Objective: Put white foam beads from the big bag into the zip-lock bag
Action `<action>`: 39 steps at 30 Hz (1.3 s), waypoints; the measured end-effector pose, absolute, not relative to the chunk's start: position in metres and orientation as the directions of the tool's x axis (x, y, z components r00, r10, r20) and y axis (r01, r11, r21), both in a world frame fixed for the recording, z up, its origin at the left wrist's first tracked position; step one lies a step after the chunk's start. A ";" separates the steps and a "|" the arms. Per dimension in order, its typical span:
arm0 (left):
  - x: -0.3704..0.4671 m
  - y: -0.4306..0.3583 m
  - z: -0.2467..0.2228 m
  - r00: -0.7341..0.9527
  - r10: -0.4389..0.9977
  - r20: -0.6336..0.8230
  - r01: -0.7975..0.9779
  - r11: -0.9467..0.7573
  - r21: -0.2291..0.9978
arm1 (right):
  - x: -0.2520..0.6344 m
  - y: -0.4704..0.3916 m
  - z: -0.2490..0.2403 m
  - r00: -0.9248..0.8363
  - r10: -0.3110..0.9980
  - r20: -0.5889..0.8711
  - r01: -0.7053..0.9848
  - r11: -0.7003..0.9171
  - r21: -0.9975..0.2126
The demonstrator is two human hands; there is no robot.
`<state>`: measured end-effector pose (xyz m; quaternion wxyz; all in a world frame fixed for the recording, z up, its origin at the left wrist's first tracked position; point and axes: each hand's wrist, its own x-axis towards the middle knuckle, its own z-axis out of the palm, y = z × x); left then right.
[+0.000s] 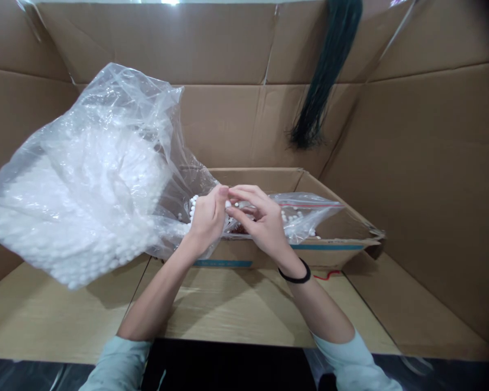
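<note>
My left hand (209, 215) is closed over the cardboard box, thumb up; whatever its fingers hold is hidden. Close against it, my right hand (263, 220) has thumb and fingers bent together at a small white ball (228, 205). Several more white balls (193, 206) lie beside my left hand. Under my right hand a clear zip bag (309, 209) with a red strip holds loose white balls. Something reddish-brown (239, 229) shows below my right fingers. At the left stands a large clear plastic bag (85, 190) full of white round-tipped pieces, its edge reaching my left hand.
The open cardboard box (334, 244) with blue tape stands on the wooden table (236, 304). Tall cardboard walls (155, 43) enclose the back and sides. A bundle of dark green strands (326, 76) hangs at the back right. A red string (328, 275) lies by the box.
</note>
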<state>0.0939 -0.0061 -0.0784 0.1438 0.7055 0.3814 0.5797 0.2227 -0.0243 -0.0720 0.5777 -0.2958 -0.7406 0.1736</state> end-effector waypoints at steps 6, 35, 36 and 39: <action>0.095 -0.004 -0.074 0.032 0.843 0.537 0.078 -0.538 0.839 | 0.223 -0.023 -0.075 -0.260 0.390 0.883 0.412 0.872 -0.264; 0.077 0.004 -0.062 0.190 0.961 0.202 -0.041 -0.197 0.979 | 0.253 -0.008 -0.070 -0.185 0.445 0.876 0.859 0.506 -0.076; 0.078 0.003 -0.062 0.205 0.957 0.203 -0.008 -0.205 0.979 | 0.254 -0.008 -0.069 -0.201 0.475 0.857 0.867 0.493 -0.069; 0.077 0.002 -0.062 0.243 0.950 0.197 0.078 -0.221 0.972 | 0.254 -0.019 -0.061 -0.201 0.435 0.878 0.853 0.518 -0.061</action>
